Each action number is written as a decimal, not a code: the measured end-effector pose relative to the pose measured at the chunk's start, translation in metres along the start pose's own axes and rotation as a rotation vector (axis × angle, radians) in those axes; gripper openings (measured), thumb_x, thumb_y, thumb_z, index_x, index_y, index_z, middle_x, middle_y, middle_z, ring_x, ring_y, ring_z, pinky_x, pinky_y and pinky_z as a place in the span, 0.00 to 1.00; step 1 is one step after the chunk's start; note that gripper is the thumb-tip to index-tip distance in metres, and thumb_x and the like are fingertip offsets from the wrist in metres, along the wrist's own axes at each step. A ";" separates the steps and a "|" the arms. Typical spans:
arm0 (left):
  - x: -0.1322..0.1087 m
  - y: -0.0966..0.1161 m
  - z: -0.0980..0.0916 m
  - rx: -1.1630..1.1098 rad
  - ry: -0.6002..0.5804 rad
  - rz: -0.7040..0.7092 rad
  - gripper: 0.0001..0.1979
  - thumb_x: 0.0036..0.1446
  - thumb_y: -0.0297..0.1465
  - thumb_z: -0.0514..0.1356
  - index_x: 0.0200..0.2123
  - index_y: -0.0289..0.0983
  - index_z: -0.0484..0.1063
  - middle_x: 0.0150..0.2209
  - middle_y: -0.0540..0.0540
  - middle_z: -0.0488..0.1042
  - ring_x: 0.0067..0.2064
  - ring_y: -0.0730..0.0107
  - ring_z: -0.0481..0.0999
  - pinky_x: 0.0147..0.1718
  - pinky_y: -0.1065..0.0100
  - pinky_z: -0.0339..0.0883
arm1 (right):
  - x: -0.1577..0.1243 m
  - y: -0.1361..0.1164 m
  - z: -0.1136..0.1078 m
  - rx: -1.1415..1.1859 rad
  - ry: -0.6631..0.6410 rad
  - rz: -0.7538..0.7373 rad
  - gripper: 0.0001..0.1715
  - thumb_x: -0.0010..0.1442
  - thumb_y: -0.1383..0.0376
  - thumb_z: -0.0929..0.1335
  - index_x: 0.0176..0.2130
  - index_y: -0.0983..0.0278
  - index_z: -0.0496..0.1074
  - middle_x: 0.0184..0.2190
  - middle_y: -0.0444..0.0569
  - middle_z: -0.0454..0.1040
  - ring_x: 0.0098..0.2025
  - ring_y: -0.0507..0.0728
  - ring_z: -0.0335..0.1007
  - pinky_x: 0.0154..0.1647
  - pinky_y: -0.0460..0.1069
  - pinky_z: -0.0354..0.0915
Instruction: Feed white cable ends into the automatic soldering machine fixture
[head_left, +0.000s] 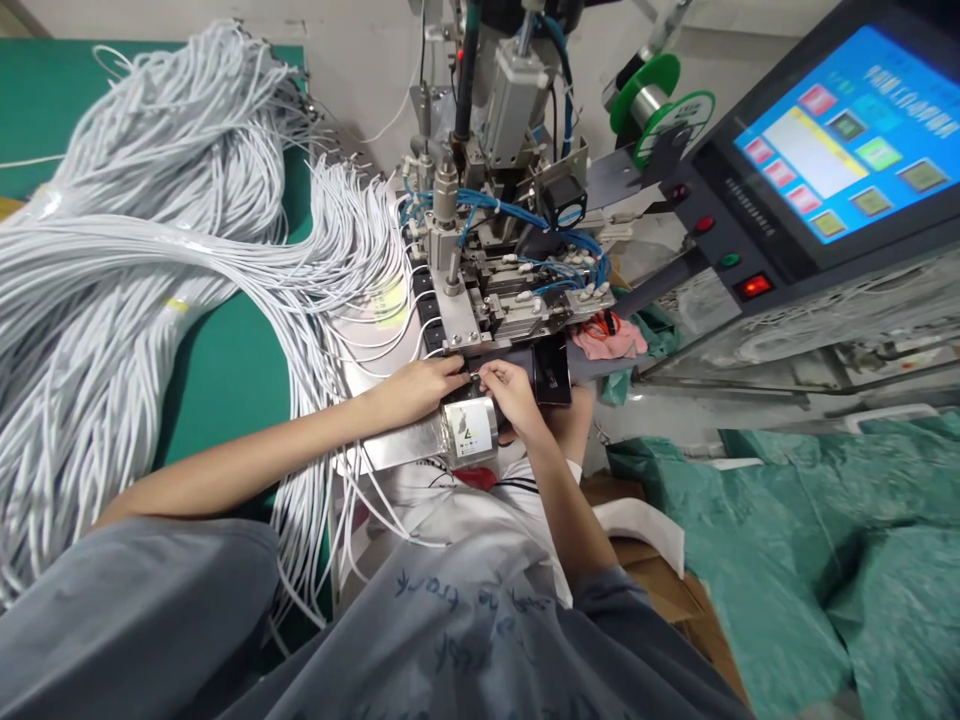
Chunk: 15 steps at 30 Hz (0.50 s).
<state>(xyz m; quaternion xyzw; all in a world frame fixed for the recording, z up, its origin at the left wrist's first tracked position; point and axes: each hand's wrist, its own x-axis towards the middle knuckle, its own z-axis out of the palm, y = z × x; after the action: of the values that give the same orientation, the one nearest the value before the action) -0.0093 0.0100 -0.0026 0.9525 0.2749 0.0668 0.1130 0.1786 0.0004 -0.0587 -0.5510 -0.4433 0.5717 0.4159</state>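
Observation:
My left hand (420,388) and my right hand (512,392) meet at the front of a small bench machine (495,270). The fingertips of both are pinched together at its loading slot, on a thin cable end too small to make out. Thin white cables (352,330) run from under my left wrist back to a big pile. A metal guard with a warning sticker (471,430) sits just below both hands.
A huge heap of white cables (150,230) covers the green table (225,370) on the left. A touchscreen panel (847,140) with red and green buttons stands at right. Green plastic bags (810,540) lie lower right. A green wire spool (656,105) is behind the machine.

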 end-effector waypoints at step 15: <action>0.000 -0.005 0.010 0.139 0.014 0.014 0.17 0.57 0.19 0.49 0.49 0.32 0.67 0.37 0.43 0.65 0.36 0.68 0.70 0.30 0.70 0.66 | 0.003 -0.005 -0.007 -0.046 -0.071 -0.010 0.08 0.45 0.61 0.69 0.24 0.65 0.70 0.19 0.44 0.70 0.21 0.50 0.64 0.25 0.46 0.62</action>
<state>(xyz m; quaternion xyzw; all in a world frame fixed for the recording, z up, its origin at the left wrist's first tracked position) -0.0095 0.0121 -0.0136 0.9594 0.2732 0.0551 0.0442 0.1850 0.0048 -0.0550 -0.5375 -0.4738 0.5784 0.3900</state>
